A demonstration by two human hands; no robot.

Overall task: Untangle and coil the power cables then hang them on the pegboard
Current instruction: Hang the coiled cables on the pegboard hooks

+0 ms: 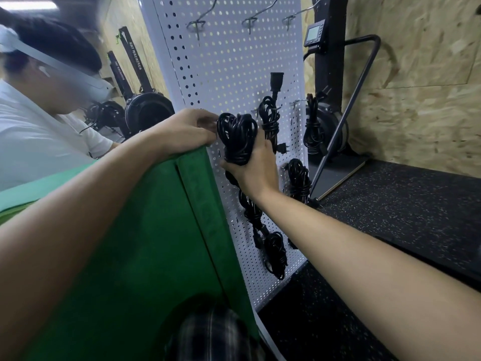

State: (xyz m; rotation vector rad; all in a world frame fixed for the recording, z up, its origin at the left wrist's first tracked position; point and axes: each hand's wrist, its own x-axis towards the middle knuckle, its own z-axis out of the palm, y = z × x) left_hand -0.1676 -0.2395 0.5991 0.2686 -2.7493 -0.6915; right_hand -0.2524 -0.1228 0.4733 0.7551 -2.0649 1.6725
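Right hand clasps bunched black cable coil at white pegboard; left hand touches coil edge, grip unclear.

White pegboard stands upright on black speckled rubber floor. Three wire hooks along top row. Black cable coils hang on it: mid-board coil, right-edge coil, lower-right coil, lowest coil.

Six cable coils; two hands
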